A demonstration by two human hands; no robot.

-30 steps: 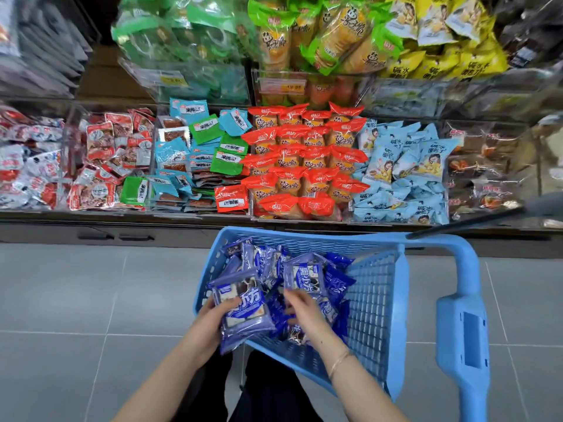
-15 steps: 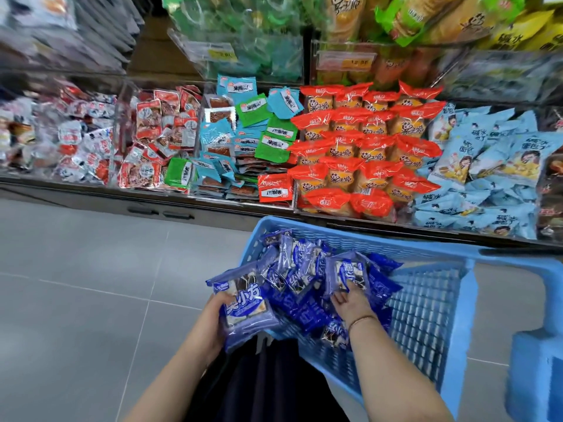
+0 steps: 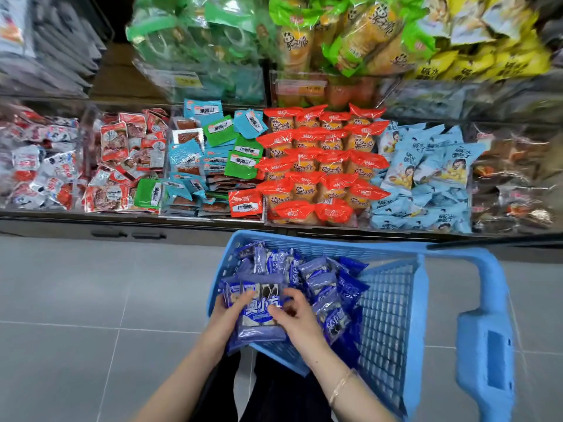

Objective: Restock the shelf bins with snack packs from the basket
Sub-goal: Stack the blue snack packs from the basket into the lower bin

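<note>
Plainly the gathering step is in hand: packs are being collected over the basket (image 3: pixel 393 315), and none has yet gone to the shelf. At the basket's near left corner, the left hand (image 3: pixel 225 313) curls its fingers round the left edge of a blue snack pack (image 3: pixel 262 313), with what looks like another pack or two stacked beneath it. The right hand (image 3: pixel 301 318) meets the same pack from the other side, thumb and bent fingers pinching its right edge. Deeper in the basket, against its left wall, lies a heap of loose blue packs (image 3: pixel 323 284). The basket's right part shows bare mesh.

The next move, I judge, calls for lifting the stack clear of the basket's rim and finding the bin that takes it. No bin in view shows this blue wrapper, so the proper one may lie out of sight.

Beyond the basket the shelf bins run thus:
- Far to its left are white-and-red packets (image 3: pixel 39 169).
- Next come red-labelled packets (image 3: pixel 128 159).
- Beyond its left corner, teal and green flat packs (image 3: pixel 210 156) are heaped loosely.
- Straight beyond it, orange-topped cake packs (image 3: pixel 323 166) stand in tidy rows, and that bin looks full.
- Beyond its right side are pale blue bags (image 3: pixel 426 178).
- Farthest right are dark packets (image 3: pixel 515 184), too blurred to read.
</note>
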